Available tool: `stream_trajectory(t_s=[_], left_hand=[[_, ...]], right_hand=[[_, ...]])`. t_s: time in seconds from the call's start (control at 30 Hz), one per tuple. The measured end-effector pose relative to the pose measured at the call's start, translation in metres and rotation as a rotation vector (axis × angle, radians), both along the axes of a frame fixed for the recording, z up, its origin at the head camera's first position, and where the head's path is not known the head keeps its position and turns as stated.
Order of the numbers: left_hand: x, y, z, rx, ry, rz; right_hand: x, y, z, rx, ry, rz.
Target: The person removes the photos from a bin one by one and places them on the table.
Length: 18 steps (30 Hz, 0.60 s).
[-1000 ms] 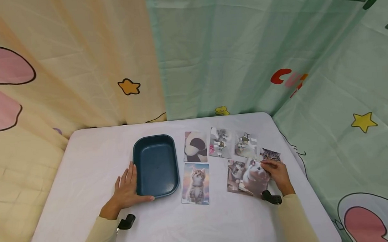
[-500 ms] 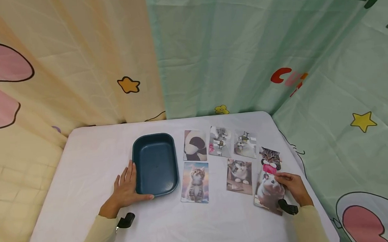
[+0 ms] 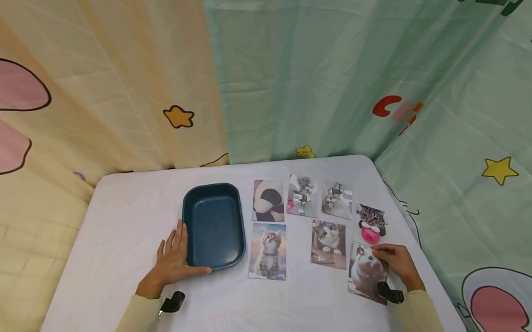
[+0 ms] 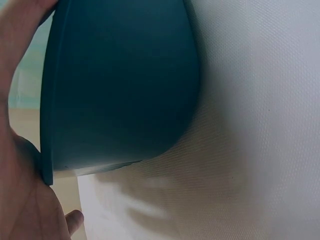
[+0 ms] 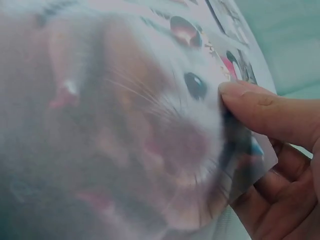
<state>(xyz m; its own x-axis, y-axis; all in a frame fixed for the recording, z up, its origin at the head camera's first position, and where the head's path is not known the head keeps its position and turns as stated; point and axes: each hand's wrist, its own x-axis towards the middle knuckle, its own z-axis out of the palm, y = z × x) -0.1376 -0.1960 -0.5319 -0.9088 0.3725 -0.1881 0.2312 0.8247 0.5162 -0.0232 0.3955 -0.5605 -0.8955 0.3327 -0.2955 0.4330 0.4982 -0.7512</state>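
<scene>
A picture card of a hamster (image 3: 365, 269) is pinched at its right edge by my right hand (image 3: 400, 264), low on the right side of the table. In the right wrist view the thumb (image 5: 265, 107) presses the face of this card, with the other fingers behind it. Just beyond lies a card of a tabby cat with a pink ball (image 3: 370, 226). My left hand (image 3: 172, 262) rests against the near left corner of a dark blue tray (image 3: 214, 231), fingers straight along its side and thumb along the near edge. Nothing lies in the tray.
Right of the tray lie a kitten card (image 3: 267, 254) and a black-and-white picture card (image 3: 267, 201). Two pale cards (image 3: 301, 195) are farther back, and a grey-and-white cat card (image 3: 328, 244) is left of the hamster card. Curtains hang behind the white-covered table (image 3: 131, 210).
My right hand has carried the hamster card to the right and nearer, off the grey-and-white cat card, to below the tabby card. The left hand and tray have stayed put.
</scene>
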Motion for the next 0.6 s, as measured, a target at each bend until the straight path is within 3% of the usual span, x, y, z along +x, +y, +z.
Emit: stream_trajectory(t_s=[0.17, 0.3, 0.43, 0.6], left_hand=[[-0.002, -0.001, 0.001, -0.004, 0.0, -0.002], [-0.002, -0.001, 0.002, -0.003, 0.005, 0.004], [-0.002, -0.002, 0.001, -0.001, 0.014, 0.003], [-0.002, 0.001, -0.002, 0.011, 0.038, 0.004]], right_hand=[[-0.001, -0.005, 0.005, 0.112, 0.021, 0.012], [-0.002, -0.008, 0.009, 0.214, 0.055, -0.038], [-0.001, -0.011, 0.013, 0.26, 0.109, -0.097], [-0.006, -0.015, 0.022, 0.274, 0.168, -0.096]])
